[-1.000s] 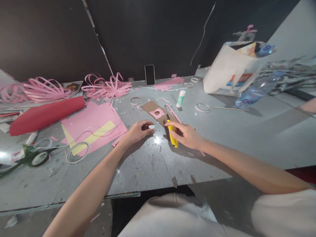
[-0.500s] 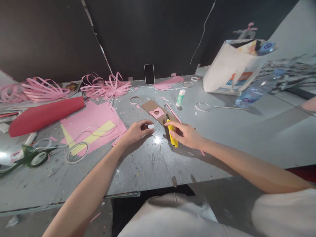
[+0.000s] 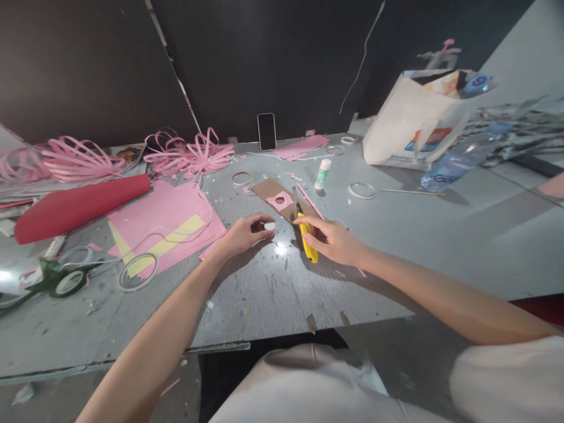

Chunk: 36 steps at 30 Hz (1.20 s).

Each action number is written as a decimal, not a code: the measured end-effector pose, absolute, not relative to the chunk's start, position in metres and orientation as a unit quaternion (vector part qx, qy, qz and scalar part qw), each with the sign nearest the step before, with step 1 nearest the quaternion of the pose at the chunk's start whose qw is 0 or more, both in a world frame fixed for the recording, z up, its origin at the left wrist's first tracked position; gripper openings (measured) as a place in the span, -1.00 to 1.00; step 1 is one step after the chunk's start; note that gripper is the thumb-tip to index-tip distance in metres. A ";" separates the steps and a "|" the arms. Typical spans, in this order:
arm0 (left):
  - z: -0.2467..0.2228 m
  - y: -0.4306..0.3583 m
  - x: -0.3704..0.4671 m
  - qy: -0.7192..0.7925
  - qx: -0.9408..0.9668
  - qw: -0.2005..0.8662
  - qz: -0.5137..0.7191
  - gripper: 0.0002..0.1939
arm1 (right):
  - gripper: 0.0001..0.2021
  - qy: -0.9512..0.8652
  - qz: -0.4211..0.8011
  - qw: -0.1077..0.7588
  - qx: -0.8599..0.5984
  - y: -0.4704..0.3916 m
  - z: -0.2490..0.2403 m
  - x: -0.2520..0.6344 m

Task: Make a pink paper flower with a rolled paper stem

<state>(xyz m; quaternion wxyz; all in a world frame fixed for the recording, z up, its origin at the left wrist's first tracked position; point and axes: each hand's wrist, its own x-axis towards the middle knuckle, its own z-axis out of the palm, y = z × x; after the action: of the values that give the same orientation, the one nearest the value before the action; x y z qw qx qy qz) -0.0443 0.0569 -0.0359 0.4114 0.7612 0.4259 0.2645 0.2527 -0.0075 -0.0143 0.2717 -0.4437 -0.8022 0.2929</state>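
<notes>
Yellow cutter point(image 3: 310, 251): is held near its blade end, between thumb and fingers of the right hand point(image 3: 337, 242), blade pointed over brown cardboard point(image 3: 264, 188).
White disc point(image 3: 269, 226): is pinched by the left hand point(image 3: 243, 234).
Holed pink paper point(image 3: 288, 200): is laid on the cardboard.

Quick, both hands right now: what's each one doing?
Left hand: closed, pinching a small white piece between thumb and fingers.
Right hand: closed, holding the yellow cutter.
</notes>
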 end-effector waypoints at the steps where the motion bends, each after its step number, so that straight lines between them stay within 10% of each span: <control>1: -0.036 0.057 -0.044 0.425 0.763 0.410 0.264 -0.60 | -0.60 -0.802 0.294 0.270 -0.444 -0.008 -0.014 0.253; 36: -0.029 0.056 -0.035 0.454 0.723 0.428 0.297 -0.76 | -0.61 -0.818 0.268 0.269 -0.432 -0.007 -0.016 0.254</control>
<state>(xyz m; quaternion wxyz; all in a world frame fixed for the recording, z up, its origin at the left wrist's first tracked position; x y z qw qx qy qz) -0.0345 0.0564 -0.0292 0.4282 0.7228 0.4542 0.2965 0.2541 -0.0070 -0.0163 0.2691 -0.4323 -0.8179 0.2677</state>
